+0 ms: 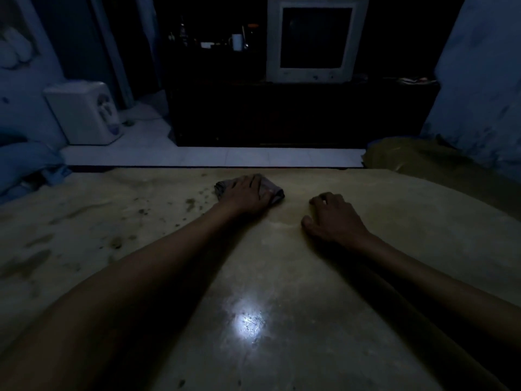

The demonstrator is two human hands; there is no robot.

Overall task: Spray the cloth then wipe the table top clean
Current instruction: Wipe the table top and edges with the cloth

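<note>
My left hand (245, 194) lies flat on the cloth (275, 193), fingers spread and pressing it onto the table top (282, 263), close to the far edge, with only a narrow strip of surface between the cloth and that edge. Bare surface opens to the right of the cloth, and my right hand (331, 218) rests there, well apart from the cloth, fingers curled with the tips on the table and holding nothing. To the left of the cloth lies a scatter of dark spots and smears (191, 203), running out toward the left edge, which the frame cuts off. The near part of the table is open apart from my two forearms and a bright glare spot (249, 323). The cloth is bunched, and my hand covers most of it, so only its left and right ends show; its long axis runs roughly left to right, along the far edge. The room is dim. Beyond the table I make out a pale tiled floor (197, 155), a dark cabinet (296, 114) with an old television (315, 40) and a white mug (237, 42) on it, and a white appliance (84, 111) at the left. A dark olive shape (417, 153) at the table's right far corner is too dim to identify.
</note>
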